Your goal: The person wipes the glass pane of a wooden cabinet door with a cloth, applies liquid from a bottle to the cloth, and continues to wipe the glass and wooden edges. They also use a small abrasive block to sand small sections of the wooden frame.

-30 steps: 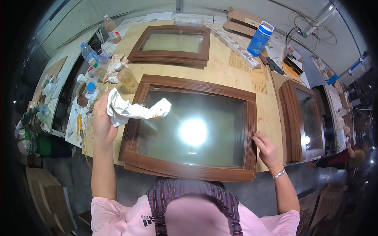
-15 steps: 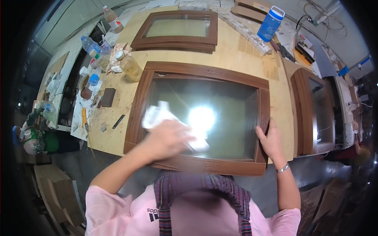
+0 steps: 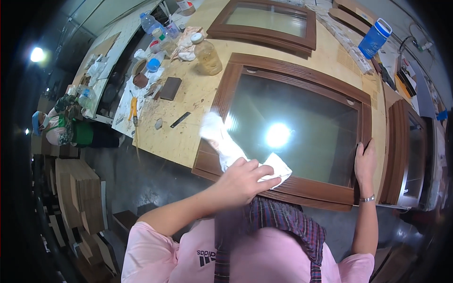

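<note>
A brown wooden-framed glass panel (image 3: 325, 146) lies flat in front of me, with a bright light mirrored in its glass. My left hand (image 3: 240, 181) has its fingers closed on a white cloth (image 3: 227, 147) at the panel's near left part. One end of the cloth stretches up toward the frame's left side; the other sticks out to the right of my fingers, over the near rail. At the panel's right edge, my right hand (image 3: 365, 162) grips the wooden frame, thumb on top and fingers along its outer side.
A second framed panel (image 3: 266, 21) lies farther back; upright frames (image 3: 400, 151) stand at the right. Bottles (image 3: 207, 57), a dark block (image 3: 170, 88) and orange-handled pliers (image 3: 133, 108) are on the left, a blue jug (image 3: 375, 38) far right. Another person (image 3: 71, 120) stands far left.
My view has swung left, so the scene sits farther right. My left hand has brought the cloth from over the glass to the near rail. My right hand still holds the right edge.
</note>
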Tool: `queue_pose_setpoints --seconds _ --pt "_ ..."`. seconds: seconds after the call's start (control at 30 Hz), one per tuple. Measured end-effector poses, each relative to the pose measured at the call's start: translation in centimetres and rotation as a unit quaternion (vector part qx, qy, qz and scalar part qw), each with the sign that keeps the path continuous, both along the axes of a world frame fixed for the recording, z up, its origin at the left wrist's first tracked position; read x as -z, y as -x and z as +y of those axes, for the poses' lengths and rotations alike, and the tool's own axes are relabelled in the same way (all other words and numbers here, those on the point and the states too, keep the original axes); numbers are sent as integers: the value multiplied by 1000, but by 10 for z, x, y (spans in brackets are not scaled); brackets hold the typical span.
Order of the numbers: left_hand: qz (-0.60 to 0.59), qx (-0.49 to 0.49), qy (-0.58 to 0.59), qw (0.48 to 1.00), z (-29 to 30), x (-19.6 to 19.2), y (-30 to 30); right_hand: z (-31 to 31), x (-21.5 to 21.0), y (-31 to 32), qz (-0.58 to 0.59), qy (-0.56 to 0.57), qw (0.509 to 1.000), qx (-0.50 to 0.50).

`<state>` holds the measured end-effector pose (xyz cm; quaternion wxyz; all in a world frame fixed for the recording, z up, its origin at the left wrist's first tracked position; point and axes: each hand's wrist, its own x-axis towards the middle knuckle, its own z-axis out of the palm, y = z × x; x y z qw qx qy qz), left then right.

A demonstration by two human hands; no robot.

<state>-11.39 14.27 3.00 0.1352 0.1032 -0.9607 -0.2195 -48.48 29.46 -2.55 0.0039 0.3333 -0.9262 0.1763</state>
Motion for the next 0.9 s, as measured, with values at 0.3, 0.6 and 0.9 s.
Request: queue_pose_setpoints --seconds 0.3,0.6,0.9 --pt "77 -157 96 980 -55 20 -29 5 -8 0 -10 17 1000 -19" --pt "92 -194 83 973 -186 32 33 9 -3 -2 18 23 999 -32" --pt "103 -191 -9 976 -165 40 3 8 -11 -8 -8 65 998 0"
